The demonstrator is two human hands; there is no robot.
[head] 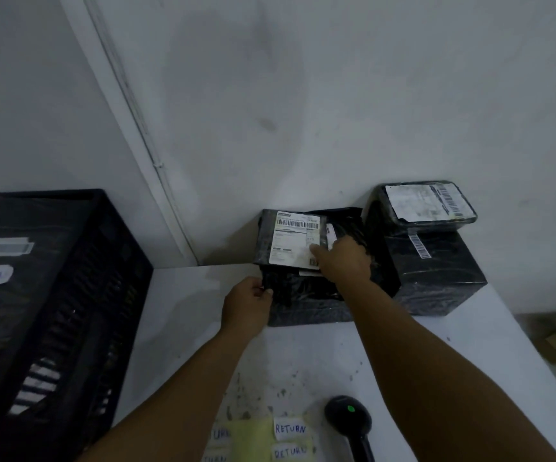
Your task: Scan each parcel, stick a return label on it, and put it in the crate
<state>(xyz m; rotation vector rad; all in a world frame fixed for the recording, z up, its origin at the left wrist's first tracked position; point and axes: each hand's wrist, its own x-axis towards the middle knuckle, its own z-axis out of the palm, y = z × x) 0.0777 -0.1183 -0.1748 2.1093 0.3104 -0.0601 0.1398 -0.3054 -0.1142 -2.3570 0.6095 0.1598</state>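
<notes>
This looks like a parcel-handling or returns room in a warehouse. Black-wrapped parcels [306,261] bearing barcode shipping labels sit under and beyond the hands, against a bare, scuffed white wall [303,95]. A black plastic crate [70,295] stands left of the left hand [248,303]. Nearer than the right hand [346,261] lie a barcode scanner [350,418] and handwritten RETURN labels [290,428] on a white table [186,311].

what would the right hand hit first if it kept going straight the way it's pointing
Likely nothing new: the right hand already seems to touch the top parcel at its white shipping label. Further on stands the wall; depth is unclear.
</notes>
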